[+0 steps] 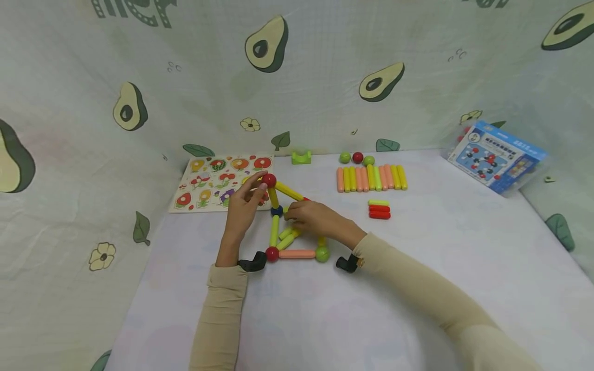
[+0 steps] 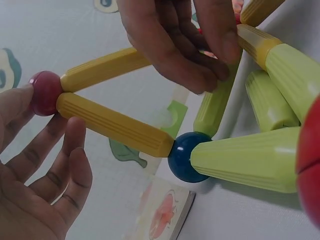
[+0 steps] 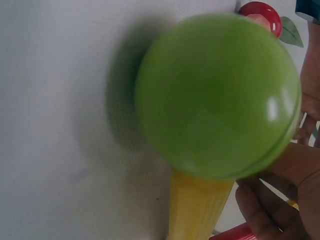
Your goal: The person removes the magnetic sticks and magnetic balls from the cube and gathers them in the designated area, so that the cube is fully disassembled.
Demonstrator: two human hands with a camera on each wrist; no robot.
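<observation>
A frame of magnetic-looking rods and balls stands on the table. My left hand (image 1: pixel 242 206) pinches a red ball (image 2: pixel 46 93) at its top corner between thumb and fingers. Two yellow rods (image 2: pixel 117 125) run from that ball, one ending at a dark blue ball (image 2: pixel 186 159). My right hand (image 1: pixel 316 219) reaches across the frame, thumb and fingers on a yellow-green rod (image 2: pixel 218 102) joined to the blue ball. At the near base, an orange rod (image 1: pixel 298 254) links another red ball (image 1: pixel 272 254) to a green ball (image 3: pixel 215 100). The right palm hides part of the frame in the head view.
A fruit picture board (image 1: pixel 185 198) lies behind the left hand. Rows of loose rods (image 1: pixel 365 179), a short stack of red and green rods (image 1: pixel 379 212), loose balls (image 1: pixel 357 157) and a green curved piece (image 1: pixel 301 158) sit behind. A blue box (image 1: pixel 492 157) stands back right.
</observation>
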